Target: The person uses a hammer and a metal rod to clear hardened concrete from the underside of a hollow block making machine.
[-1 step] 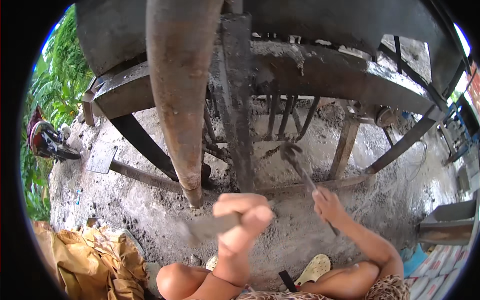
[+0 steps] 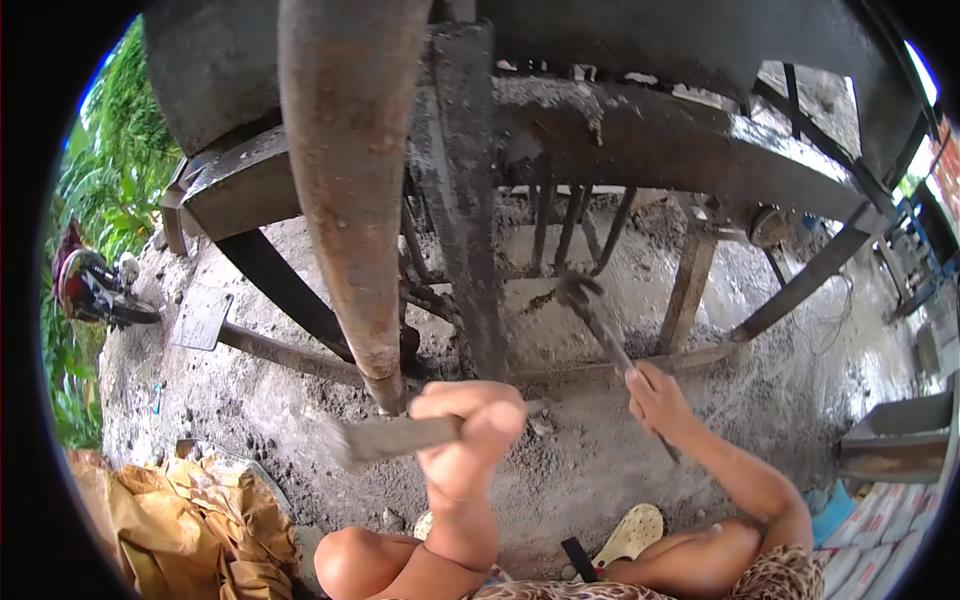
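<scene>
My left hand (image 2: 470,435) is closed in a fist around a flat, grey, bar-like tool (image 2: 405,440). Its far end is blurred and points left, so its exact kind is unclear. My right hand (image 2: 660,405) grips the handle of a hammer (image 2: 600,325), whose dark head is raised away from me near the frame's lower bars. In front of both hands rises a dark upright metal post (image 2: 462,200). Left of it, a thick rusty pipe (image 2: 352,190) slants down and tapers to an end near the ground, just beyond my left hand.
A heavy steel frame (image 2: 640,150) spans the far side, with legs standing on wet, gritty ground (image 2: 270,410). Crumpled brown sheeting (image 2: 190,520) lies at lower left. A metal trough (image 2: 895,440) and striped sacks (image 2: 880,540) are at right; a motorbike (image 2: 100,285) stands far left.
My left fist and the flat tool have shifted slightly left. The hammer head has moved only a little, and my right hand keeps its grip. The whole view has shifted slightly.
</scene>
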`<state>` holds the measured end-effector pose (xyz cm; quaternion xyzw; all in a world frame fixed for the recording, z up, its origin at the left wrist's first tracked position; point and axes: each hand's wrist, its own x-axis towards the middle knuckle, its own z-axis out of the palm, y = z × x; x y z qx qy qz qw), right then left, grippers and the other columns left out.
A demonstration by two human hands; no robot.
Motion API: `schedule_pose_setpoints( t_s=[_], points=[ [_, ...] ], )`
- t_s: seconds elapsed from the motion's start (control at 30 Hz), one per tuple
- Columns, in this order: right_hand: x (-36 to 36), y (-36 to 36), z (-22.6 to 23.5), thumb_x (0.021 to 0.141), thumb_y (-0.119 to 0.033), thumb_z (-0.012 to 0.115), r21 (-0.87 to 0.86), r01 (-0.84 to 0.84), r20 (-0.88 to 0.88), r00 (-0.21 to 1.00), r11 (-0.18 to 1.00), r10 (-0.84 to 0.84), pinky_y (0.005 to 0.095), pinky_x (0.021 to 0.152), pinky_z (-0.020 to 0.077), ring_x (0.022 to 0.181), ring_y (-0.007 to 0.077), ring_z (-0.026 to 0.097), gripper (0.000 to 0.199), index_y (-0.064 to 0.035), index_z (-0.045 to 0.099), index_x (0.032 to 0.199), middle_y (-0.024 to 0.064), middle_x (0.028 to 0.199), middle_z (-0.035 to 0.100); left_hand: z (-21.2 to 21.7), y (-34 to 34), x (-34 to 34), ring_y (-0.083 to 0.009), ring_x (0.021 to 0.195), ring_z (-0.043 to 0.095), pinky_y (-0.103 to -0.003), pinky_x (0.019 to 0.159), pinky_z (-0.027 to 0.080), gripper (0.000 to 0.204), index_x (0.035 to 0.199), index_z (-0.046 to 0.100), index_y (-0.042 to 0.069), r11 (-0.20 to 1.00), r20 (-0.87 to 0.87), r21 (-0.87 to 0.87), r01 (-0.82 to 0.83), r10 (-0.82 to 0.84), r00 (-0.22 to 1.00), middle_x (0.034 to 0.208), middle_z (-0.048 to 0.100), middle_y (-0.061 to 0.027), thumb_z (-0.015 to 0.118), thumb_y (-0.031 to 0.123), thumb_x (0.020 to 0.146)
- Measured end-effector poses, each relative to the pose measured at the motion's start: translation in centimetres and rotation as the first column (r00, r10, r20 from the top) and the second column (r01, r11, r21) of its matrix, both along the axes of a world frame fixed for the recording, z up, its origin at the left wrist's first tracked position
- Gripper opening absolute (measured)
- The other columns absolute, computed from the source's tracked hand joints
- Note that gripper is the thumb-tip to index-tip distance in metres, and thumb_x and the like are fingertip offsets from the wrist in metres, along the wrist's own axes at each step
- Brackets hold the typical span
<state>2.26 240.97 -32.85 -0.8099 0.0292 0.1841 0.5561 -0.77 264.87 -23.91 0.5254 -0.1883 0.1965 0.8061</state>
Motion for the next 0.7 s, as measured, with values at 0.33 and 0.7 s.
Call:
schedule_pose_setpoints(
  t_s=[0.33, 0.7],
  points=[
    [3.8, 4.9, -7.4, 0.089, -0.045, 0.044, 0.31, 0.197, 0.436, 0.84, 0.93, -0.323, 0.0261, 0.044, 0.0321, 0.05, 0.0065, 0.04, 0.045, -0.0031, 0.049, 0.073, -0.0011, 0.055, 0.043, -0.1, 2.2, 0.4, -0.0107, 0.036, 0.02, -0.029, 0.04, 0.024, 0.036, 0.047, 0.029, 0.012, 0.987, 0.084, -0.126, -0.097, 0.108, 0.991, 0.04, 0.026, 0.0006, 0.043, 0.016, 0.079],
    [0.7, 8.2, -12.1, 0.089, -0.04, 0.046, 0.52, 0.231, 0.339, 0.828, 0.822, -0.447, 0.0225, 0.041, 0.0308, 0.047, 0.005, 0.039, 0.04, -0.0037, 0.05, 0.072, -0.0005, 0.052, 0.043, -1.0, 2.1, 0.1, -0.0101, 0.036, 0.02, -0.028, 0.041, 0.026, 0.036, 0.048, 0.03, 0.014, 0.988, 0.028, -0.152, 0.037, -0.033, 0.999, 0.04, 0.026, 0.0017, 0.042, 0.019, 0.082]
  ],
)
